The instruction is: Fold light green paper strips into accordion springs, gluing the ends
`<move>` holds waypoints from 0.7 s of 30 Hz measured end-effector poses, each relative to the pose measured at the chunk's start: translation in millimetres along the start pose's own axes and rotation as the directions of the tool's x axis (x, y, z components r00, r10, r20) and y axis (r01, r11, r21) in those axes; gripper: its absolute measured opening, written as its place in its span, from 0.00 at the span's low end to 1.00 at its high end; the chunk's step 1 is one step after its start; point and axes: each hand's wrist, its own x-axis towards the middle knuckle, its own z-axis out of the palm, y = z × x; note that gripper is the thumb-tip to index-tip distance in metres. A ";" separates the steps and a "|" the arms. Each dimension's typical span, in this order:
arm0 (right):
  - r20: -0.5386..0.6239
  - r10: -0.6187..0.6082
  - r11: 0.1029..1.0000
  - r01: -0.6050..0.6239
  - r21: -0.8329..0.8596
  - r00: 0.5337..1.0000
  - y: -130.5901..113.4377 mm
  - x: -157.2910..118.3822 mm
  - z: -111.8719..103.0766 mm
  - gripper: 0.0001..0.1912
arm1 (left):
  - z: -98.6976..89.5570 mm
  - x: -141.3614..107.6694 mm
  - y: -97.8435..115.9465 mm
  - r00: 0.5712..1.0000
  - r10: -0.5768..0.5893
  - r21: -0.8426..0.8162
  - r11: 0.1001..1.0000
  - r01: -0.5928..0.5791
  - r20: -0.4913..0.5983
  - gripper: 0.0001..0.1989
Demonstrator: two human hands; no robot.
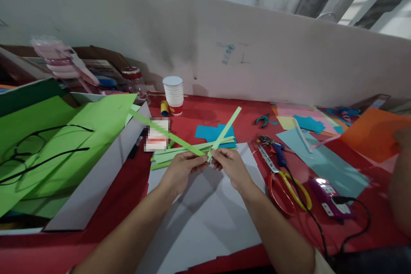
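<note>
My left hand (183, 169) pinches a green paper strip (173, 136) that slants up to the left. Between the fingers of my right hand (230, 163) is a lighter green paper strip (226, 128), pointing up to the right. The two strips come together at their lower ends, between my fingertips; whether they are joined there I cannot tell. Just behind my hands lies a pile of green paper strips (163, 157) on the white paper sheet (208, 214). Blue paper pieces (207, 132) rest beyond the pile.
To the left, a box (93, 192) holds green sheets and eyeglasses (30, 143). Stacked paper cups (173, 96) stand at the back. On the right are scissors (290, 192), a blue glue gun (278, 154), a purple power strip (332, 199) with a cord, and pliers (262, 120).
</note>
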 end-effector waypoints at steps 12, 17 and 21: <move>-0.028 -0.252 0.962 0.247 -0.114 0.967 9.0 -6.2 9.8 0.10 | 5.9 -1.1 -4.5 0.979 0.173 -0.050 0.983 -0.179 -0.106 0.07; -0.068 -0.189 0.982 0.188 -0.020 0.980 8.0 -5.0 9.1 0.07 | 8.9 -3.1 -6.9 0.983 0.160 -0.064 0.984 -0.167 -0.095 0.11; -0.062 -0.124 0.987 0.130 0.091 0.990 7.3 -3.9 10.7 0.05 | 12.6 -4.6 -9.0 0.975 0.197 -0.040 0.978 -0.202 -0.103 0.09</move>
